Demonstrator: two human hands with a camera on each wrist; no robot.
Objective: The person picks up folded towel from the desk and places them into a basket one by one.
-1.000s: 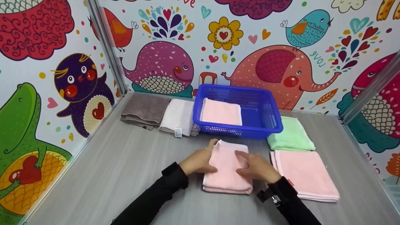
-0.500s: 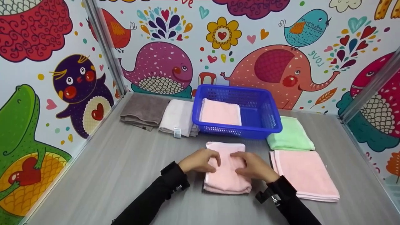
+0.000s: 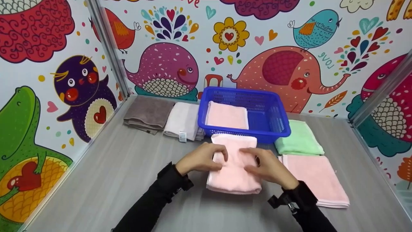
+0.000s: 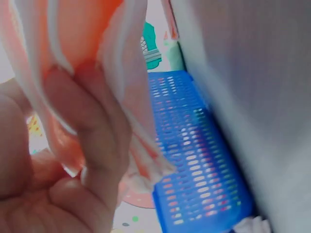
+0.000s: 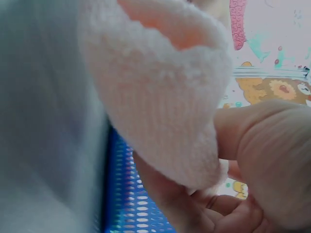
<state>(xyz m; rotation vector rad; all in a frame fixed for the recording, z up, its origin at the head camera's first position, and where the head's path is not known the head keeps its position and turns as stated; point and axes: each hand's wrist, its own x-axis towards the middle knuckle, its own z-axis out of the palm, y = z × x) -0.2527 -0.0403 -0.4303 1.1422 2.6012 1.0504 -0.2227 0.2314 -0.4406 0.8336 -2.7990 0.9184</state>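
- Flat tabletop (image 3: 106, 180), pale grey, wood-grained.
- Far left: grey-brown terry towel (image 3: 148, 112), folded.
- Just beside it: folded white towel (image 3: 181, 120), small printed label (image 3: 182, 136) at near edge.
- Far middle: rectangular blue plastic basket (image 3: 269, 137), perforated sides, upright.
- Right of basket: folded light-green towel (image 3: 299, 138).
- Nearer, just beside green: folded pale-pink, white-edged towel (image 3: 317, 182).

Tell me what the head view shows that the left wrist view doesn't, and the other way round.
Only the head view: the gray towel and both black sleeves. Only the left wrist view: two adjacent fingertips close up among white-edged folds. Both: the left hand, the held pink towel and the blue basket.
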